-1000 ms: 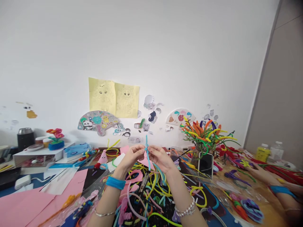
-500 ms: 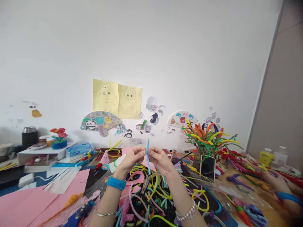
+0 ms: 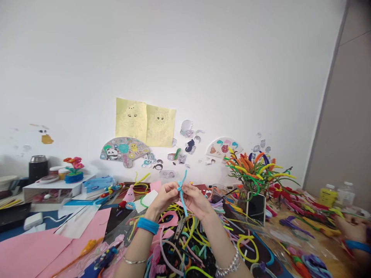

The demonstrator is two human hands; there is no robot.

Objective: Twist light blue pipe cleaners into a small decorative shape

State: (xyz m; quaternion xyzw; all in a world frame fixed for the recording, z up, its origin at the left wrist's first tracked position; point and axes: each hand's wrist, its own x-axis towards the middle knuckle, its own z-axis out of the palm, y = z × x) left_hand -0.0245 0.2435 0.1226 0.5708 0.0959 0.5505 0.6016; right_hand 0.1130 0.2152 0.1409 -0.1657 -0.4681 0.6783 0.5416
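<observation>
Between both hands is a light blue pipe cleaner (image 3: 182, 201), crossed or twisted where the fingertips meet. One end sticks up above the fingers and a longer end hangs down. My left hand (image 3: 165, 197) pinches it from the left, thumb and forefinger closed at the crossing. From the right my right hand (image 3: 198, 200) pinches the same spot, its other fingers curled. Beneath the hands lies a pile of loose pipe cleaners (image 3: 191, 231), yellow, pink, green and blue. A pair of pliers or scissors (image 3: 179, 228) lies partly hidden among them.
Pink paper sheets (image 3: 34, 251) cover the left side. A phone (image 3: 256, 207) leans against a vase of pipe-cleaner flowers (image 3: 252, 170) at right. A black thermos (image 3: 38, 169) stands far left. Another person's hand (image 3: 352, 231) is at the right edge, near bottles (image 3: 328, 194).
The blue pipe cleaner has tilted, its top leaning right and its lower end swinging right. The view has shifted slightly. At the right edge, the other person's hand has moved right.
</observation>
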